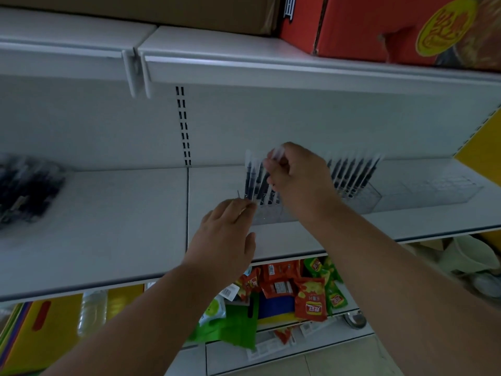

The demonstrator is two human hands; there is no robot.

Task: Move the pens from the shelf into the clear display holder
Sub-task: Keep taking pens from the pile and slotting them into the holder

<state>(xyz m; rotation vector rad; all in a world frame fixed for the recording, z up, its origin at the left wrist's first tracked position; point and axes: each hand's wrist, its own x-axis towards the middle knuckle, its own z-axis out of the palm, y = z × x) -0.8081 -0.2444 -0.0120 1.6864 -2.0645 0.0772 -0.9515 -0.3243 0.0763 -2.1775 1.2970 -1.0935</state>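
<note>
Setting: a person stands at a white shop shelf (pixel 108 226), seen from a head camera looking down along both bare forearms.
Clear display holder: the clear display holder (pixel 393 196) lies along the back edge of the shelf, right of its middle seam.
Pens already placed: two clusters of black pens (pixel 352 175) with pale caps stand upright in the holder, one at its left end and one nearer its middle.
Right hand: the right hand (pixel 298 175) pinches the capped top of one pen (pixel 264 183), whose tip sits at the holder's left slots; it seems to be going in.
Left hand: the left hand (pixel 227 234) rests at the holder's front left corner, fingertips touching it; I cannot tell whether it holds anything.
Still to move: a blurred heap of loose pens (pixel 27 185) lies at the shelf's far left edge, well apart from the holder.
Progress: judged about midway; the holder's right end looks unfilled.
Around: an orange carton (pixel 393 25) on the shelf above, red snack packets (pixel 309 299) below.
In the way: nothing blocks the holder, though the standing pens crowd the slot being filled.
</note>
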